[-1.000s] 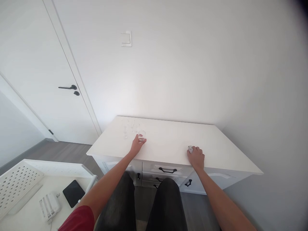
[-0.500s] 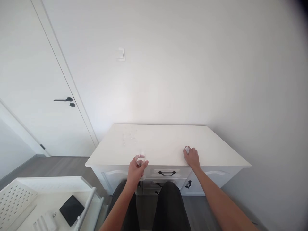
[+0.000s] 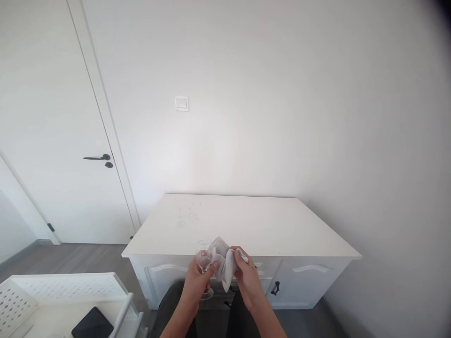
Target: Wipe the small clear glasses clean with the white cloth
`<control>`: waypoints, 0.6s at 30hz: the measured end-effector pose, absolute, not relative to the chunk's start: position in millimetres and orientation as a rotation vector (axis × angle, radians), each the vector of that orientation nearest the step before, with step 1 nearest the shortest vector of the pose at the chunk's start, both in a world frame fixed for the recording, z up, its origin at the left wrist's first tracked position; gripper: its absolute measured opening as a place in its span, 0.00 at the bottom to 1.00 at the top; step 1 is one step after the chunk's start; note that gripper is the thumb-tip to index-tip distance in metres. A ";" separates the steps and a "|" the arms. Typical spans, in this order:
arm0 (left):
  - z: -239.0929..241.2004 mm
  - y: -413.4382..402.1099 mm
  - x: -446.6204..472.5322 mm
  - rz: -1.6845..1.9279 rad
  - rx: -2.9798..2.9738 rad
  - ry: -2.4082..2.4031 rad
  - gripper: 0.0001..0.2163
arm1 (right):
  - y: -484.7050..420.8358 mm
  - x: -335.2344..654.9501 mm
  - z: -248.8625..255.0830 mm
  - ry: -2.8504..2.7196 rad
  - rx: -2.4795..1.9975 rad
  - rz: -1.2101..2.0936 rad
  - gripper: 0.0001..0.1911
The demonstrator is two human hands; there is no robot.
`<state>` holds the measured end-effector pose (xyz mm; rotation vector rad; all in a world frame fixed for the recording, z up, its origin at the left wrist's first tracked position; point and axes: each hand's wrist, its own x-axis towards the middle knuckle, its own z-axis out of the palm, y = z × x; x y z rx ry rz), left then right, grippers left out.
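My left hand [image 3: 199,277] is closed round a small clear stemmed glass [image 3: 204,256], held in the air in front of the white cabinet [image 3: 246,225]. My right hand [image 3: 246,274] grips a crumpled white cloth [image 3: 222,263] and presses it against the glass. Both hands meet just below the cabinet's front edge, above my lap. Several other clear glasses [image 3: 186,213] stand faintly visible on the cabinet top at the back left.
A white door with a black handle [image 3: 97,158] stands at the left. A light switch [image 3: 181,103] sits on the wall. A white perforated tray [image 3: 52,300] with a black phone [image 3: 92,324] lies at bottom left. Black drawer pulls [image 3: 275,287] face me.
My left hand lifted the glass off the cabinet top and drew it toward me. My right hand brought the cloth off the top and left to meet the glass. The view tilted up.
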<state>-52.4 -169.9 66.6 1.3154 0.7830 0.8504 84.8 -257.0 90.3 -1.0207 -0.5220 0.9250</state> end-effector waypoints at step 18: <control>121.5 -157.5 -53.7 1.073 1.018 0.759 0.19 | -267.6 70.7 96.7 -1.492 -1.423 0.195 0.13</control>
